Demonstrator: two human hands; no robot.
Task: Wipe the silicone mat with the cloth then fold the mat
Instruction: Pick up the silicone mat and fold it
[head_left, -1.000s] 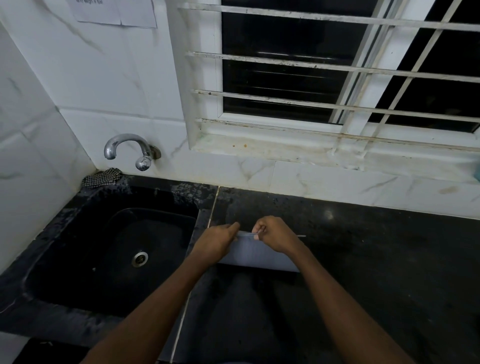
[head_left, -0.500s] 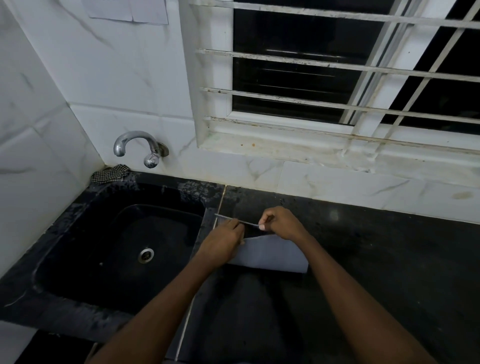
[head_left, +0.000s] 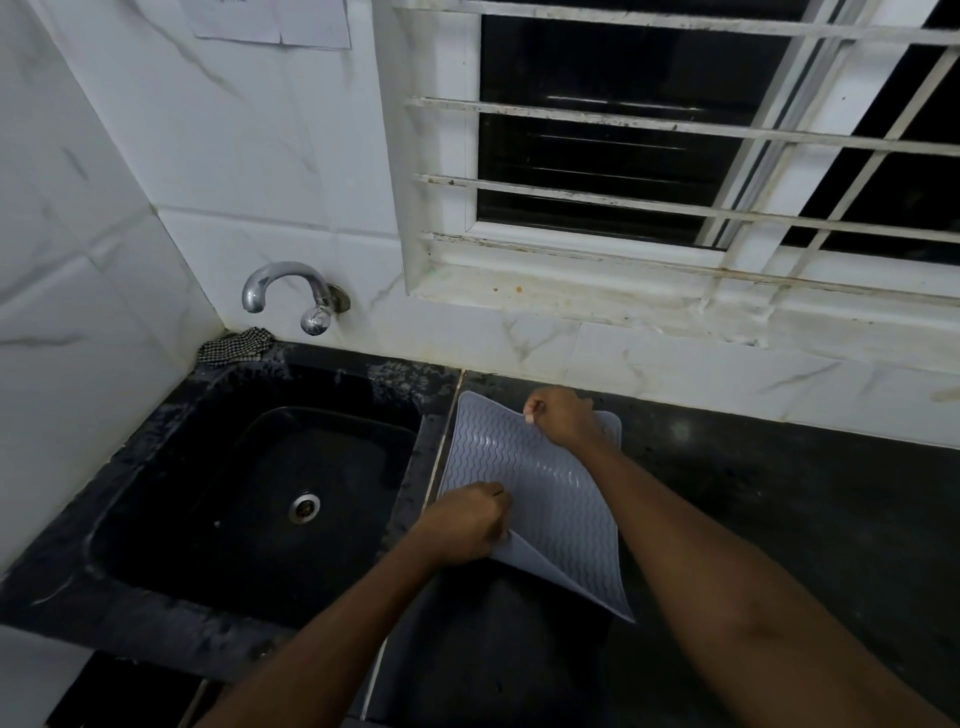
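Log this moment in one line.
left hand grips mat near edge | right hand pinches far edge | mat ribbed side up | cloth at sink corner, untouched

A black sink (head_left: 156, 493) is sitting on the left, with a round silver drain (head_left: 305, 506) shining at its bottom. A shiny tap (head_left: 291, 293) is sticking out of the white tiled wall (head_left: 234, 156) above it. A dark counter (head_left: 779, 519) is stretching off to the right. The window (head_left: 623, 140) is looking dark, with white bars (head_left: 571, 111) running across it, and its sill (head_left: 571, 296) is looking dirty. Paper (head_left: 270, 21) is hanging high on the wall.
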